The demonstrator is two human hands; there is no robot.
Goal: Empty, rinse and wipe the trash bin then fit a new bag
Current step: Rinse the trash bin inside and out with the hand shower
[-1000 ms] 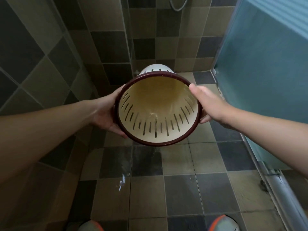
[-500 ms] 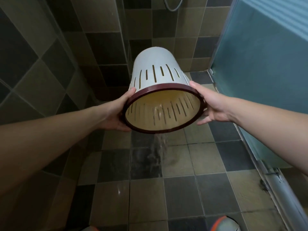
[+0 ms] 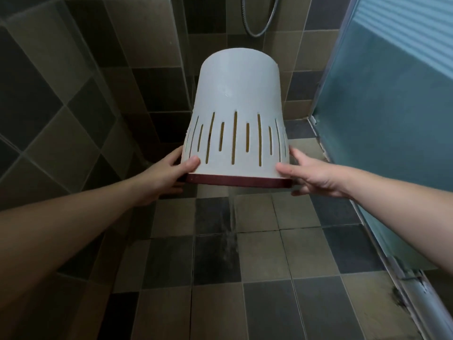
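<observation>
A white plastic trash bin (image 3: 236, 94) with vertical slots and a dark red rim is held upside down in the air over the shower floor, its base toward the far wall. My left hand (image 3: 169, 173) grips the rim on the left, thumb on the outside wall. My right hand (image 3: 311, 173) grips the rim on the right the same way. A thin stream of water (image 3: 231, 217) runs from the rim down to the tiles. The bin's inside is hidden.
Checked brown and dark floor tiles (image 3: 259, 256) are wet below the bin. A tiled wall with a glass panel (image 3: 73, 94) stands left, a frosted blue shower door (image 3: 382, 133) and its metal track right. A shower hose (image 3: 259, 23) hangs at the back.
Both hands have tipped the bin from lying on its side with the opening toward me to fully upside down. Water now drains out of it onto the floor.
</observation>
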